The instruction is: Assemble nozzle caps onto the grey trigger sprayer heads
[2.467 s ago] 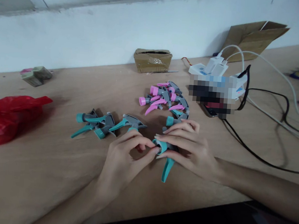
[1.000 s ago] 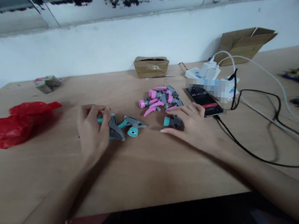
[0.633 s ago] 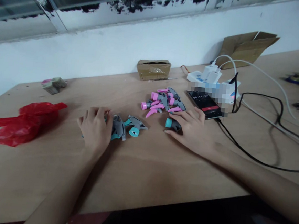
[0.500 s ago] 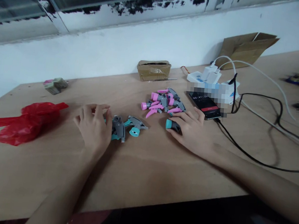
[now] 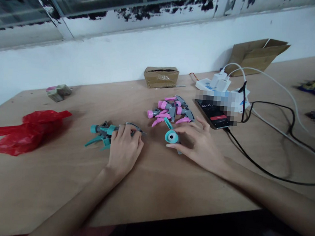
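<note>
Between the thumb and fingers of my right hand [image 5: 199, 143] is a teal-and-grey trigger spray head [image 5: 171, 136], its round teal collar facing me and its trigger pointing up and left. My left hand [image 5: 125, 142] is curled over another teal-and-grey spray head, mostly hidden under the fingers, with a bit of its grey body showing beyond them. Just left of that hand lie more teal spray heads [image 5: 98, 137] in a small group. Behind my right hand sits a pile of several pink-and-grey spray heads [image 5: 170, 110].
A red plastic bag [image 5: 33, 130] lies on the left of the wooden table [image 5: 151, 194]. A small cardboard box [image 5: 162, 78] stands by the wall. A phone [image 5: 213, 115], a power strip [image 5: 203, 84] with cables and a larger open carton [image 5: 253, 58] are at the right.
My left hand has moved right, from the left of the teal group onto its rightmost spray head. The spray head in my right hand has turned, its collar now facing me.
</note>
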Motion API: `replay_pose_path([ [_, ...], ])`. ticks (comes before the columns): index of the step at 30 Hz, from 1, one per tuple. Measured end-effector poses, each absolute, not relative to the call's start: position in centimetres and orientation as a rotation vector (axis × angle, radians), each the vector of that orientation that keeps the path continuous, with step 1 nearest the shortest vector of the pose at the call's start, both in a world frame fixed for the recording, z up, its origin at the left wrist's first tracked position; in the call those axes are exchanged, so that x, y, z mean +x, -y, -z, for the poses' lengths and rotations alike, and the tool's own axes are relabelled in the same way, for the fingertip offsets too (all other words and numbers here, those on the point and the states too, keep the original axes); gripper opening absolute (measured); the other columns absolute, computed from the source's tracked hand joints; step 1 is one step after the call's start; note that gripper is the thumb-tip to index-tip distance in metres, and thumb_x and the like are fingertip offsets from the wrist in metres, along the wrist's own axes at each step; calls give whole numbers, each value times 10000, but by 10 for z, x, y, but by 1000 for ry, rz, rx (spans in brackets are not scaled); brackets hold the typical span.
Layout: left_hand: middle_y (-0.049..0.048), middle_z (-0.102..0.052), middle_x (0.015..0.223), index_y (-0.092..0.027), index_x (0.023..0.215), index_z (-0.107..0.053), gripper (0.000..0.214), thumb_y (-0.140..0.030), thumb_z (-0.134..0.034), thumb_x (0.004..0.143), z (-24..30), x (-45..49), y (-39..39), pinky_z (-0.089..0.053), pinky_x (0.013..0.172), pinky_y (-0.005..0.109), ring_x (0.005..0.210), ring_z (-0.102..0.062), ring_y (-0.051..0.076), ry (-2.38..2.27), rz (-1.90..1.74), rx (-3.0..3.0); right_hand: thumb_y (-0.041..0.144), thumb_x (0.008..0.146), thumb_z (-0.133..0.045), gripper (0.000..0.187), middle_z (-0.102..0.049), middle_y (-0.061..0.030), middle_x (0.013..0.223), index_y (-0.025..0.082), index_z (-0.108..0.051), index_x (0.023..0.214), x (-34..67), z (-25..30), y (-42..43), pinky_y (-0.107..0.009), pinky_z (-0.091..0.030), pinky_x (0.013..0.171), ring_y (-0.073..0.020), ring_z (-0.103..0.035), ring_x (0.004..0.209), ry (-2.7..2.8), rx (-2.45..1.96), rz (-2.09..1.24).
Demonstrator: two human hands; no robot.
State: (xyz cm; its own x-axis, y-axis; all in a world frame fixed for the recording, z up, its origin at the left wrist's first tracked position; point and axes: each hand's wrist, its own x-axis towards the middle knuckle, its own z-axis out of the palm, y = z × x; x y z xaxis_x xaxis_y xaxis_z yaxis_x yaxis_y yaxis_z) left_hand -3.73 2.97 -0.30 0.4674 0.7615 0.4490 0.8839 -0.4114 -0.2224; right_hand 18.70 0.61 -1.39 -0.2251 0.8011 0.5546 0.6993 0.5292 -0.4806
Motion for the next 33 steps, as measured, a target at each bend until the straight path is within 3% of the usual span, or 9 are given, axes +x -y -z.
replay_pose_path([
  [3,109,-598,978,-170,829,-632,100,-194,-537,810,-4,-30,-21,-406,714,408,916,-532,285,1357,560,-2333,437,752,-640,273,-675,7,935,242,-594,938,184,10,-1,-424,-169,1035,-178,-591,963,1997,-1158,-179],
  [7,64,-579,955,-180,976,-583,155,-177,-520,834,-10,-9,-2,-438,788,358,891,-548,195,1255,949,-2670,329,771,-631,211,-670,24,898,243,-594,960,183,9,2,-414,-174,1028,-154,-591,926,2014,-1109,-205],
  [13,24,-582,902,-189,958,-517,153,-208,-564,814,-4,0,-3,-477,732,281,843,-573,153,1775,1331,-3203,287,732,-634,259,-672,25,883,238,-601,983,184,24,2,-448,-138,1049,-154,-585,916,2056,-1020,-185],
  [18,34,-592,901,-171,997,-510,237,-223,-595,783,-2,-7,-11,-472,700,266,823,-574,151,1980,1221,-3572,293,775,-596,257,-680,23,892,229,-606,1024,184,34,3,-476,-109,1064,-142,-588,908,2156,-867,-105],
  [24,31,-577,941,-193,990,-544,249,-218,-624,755,0,-14,-11,-489,701,266,816,-578,146,1824,1026,-3601,325,809,-589,257,-681,27,844,215,-609,1041,185,35,5,-451,-143,1054,-124,-584,865,2189,-778,-19],
  [33,13,-538,864,-177,948,-503,222,-233,-601,757,1,-9,-7,-454,630,244,730,-533,122,1840,1096,-3651,335,809,-588,253,-671,15,782,203,-614,1024,184,33,10,-449,-219,1010,-130,-586,809,2195,-784,15],
])
